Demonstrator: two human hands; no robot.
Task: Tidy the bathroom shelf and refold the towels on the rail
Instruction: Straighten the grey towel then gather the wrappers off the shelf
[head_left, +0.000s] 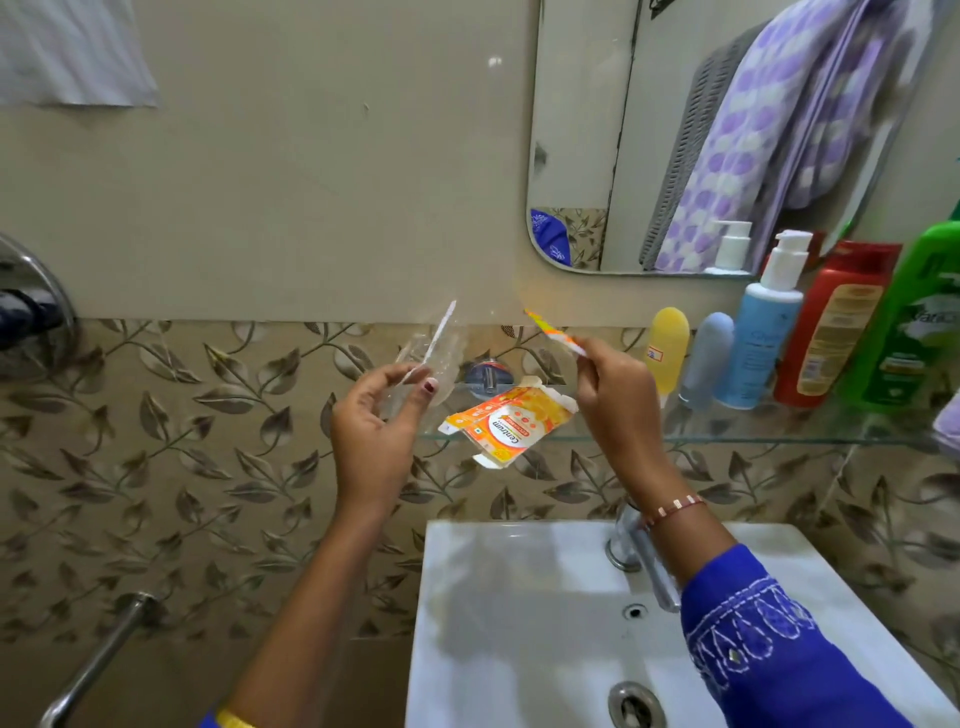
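Both hands are raised in front of the glass shelf (753, 440), which runs along the leaf-patterned wall tiles above the white sink (519, 613). The left hand (374, 431) holds a clear plastic wrapper (434, 358) with a white strip along it, the thumb and fingers (430, 385) curled loosely and pinching its lower edge. The right hand (618, 384) pinches a small orange and yellow packet (553, 332) between thumb and fingers, its free end pointing up and to the left. Between the two hands, an opened orange carton (506, 423) lies flat on the left end of the shelf, one flap hanging over the front edge. Further right on the shelf a row of bottles stands upright and close together: a yellow bottle (668, 348), a grey-blue bottle (707, 358), a light blue pump bottle (762, 332), a red bottle (831, 327) and a green bottle (909, 322). A mirror (582, 130) hangs above them, and in it shows a purple-dotted towel (737, 145) beside a grey towel (691, 156). A chrome tap (639, 556) rises at the back of the sink, partly behind the right wrist, which bears a thread bracelet (675, 510) above a blue embroidered sleeve (753, 634). A metal rail (98, 660) shows at the lower left.
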